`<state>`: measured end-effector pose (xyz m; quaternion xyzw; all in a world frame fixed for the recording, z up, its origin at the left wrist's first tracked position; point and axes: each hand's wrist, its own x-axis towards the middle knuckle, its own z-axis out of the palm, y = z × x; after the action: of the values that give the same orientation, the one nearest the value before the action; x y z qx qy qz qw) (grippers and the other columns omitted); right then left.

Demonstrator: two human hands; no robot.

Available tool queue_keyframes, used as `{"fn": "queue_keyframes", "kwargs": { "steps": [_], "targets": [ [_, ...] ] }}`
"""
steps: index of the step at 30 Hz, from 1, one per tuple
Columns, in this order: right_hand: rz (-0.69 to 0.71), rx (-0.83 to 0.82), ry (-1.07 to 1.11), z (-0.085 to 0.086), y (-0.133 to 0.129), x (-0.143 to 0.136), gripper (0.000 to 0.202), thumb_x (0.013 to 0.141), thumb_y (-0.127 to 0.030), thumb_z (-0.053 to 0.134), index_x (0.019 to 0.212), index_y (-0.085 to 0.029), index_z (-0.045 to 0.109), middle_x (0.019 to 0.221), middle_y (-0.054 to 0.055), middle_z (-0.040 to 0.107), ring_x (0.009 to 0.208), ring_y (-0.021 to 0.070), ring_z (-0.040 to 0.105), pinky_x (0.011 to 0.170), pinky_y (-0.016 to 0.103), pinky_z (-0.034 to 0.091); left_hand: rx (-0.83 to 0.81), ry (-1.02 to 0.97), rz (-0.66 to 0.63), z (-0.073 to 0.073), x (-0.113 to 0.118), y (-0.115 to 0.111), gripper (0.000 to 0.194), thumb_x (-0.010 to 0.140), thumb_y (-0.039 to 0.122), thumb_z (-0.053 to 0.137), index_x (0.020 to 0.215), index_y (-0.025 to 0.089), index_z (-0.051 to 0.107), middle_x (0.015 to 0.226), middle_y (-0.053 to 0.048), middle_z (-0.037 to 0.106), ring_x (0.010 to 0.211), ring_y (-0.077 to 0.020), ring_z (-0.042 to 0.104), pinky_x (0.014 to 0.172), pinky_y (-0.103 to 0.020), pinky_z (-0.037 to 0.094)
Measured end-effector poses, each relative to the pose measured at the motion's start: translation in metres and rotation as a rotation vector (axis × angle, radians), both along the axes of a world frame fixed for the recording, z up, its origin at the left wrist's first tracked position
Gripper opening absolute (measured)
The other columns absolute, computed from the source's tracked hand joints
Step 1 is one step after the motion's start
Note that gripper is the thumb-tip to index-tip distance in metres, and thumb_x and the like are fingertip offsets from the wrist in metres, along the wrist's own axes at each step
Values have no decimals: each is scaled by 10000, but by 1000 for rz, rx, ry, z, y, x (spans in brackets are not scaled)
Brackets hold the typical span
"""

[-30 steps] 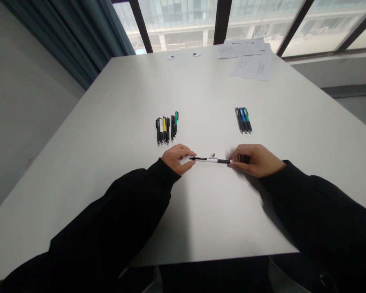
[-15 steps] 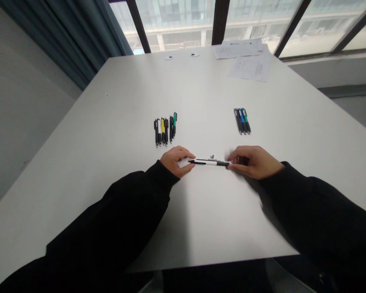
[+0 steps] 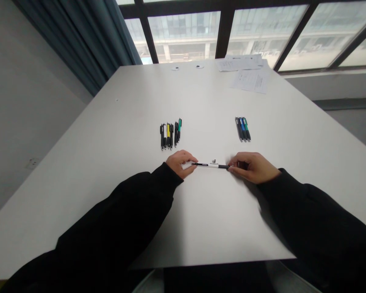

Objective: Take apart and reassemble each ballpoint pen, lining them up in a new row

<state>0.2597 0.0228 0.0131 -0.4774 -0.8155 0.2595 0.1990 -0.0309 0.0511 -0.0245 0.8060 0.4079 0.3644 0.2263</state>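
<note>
A white-and-black pen (image 3: 213, 166) lies level across the gap between my two hands, low over the table. My left hand (image 3: 183, 163) pinches its clip end between thumb and fingers. At the dark grip end, the thumb and fingers of my right hand (image 3: 251, 167) close on the pen; those fingertips are partly smeared by motion. Just beyond the pen's middle sits a small metallic part (image 3: 214, 161), perhaps a pen tip, with a thin piece beside it too small to make out.
Several pens (image 3: 168, 136) stand in a row on the left, with black, white, yellow and green barrels. Another group of pens (image 3: 243, 129) is on the right. Papers (image 3: 240, 63) and two small white items lie at the table's (image 3: 125, 142) far edge, by the window.
The view has tilted up slightly, so everything sits lower. A thin dark rod seen along the pen's far side earlier no longer shows separately. Both hands stay at the pen's ends.
</note>
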Motion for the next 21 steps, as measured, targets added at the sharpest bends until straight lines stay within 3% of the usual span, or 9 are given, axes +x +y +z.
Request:
{"fn": "queue_keyframes", "kwargs": {
  "steps": [21],
  "targets": [
    [34, -30, 25, -1, 3, 1, 156, 784, -284, 659, 857, -154, 706, 695, 24, 634, 622, 146, 573, 618, 279, 451, -8, 17, -37, 0, -3, 3, 121, 686, 226, 701, 794, 181, 729, 800, -60, 696, 663, -139, 597, 592, -251, 472]
  ]
}}
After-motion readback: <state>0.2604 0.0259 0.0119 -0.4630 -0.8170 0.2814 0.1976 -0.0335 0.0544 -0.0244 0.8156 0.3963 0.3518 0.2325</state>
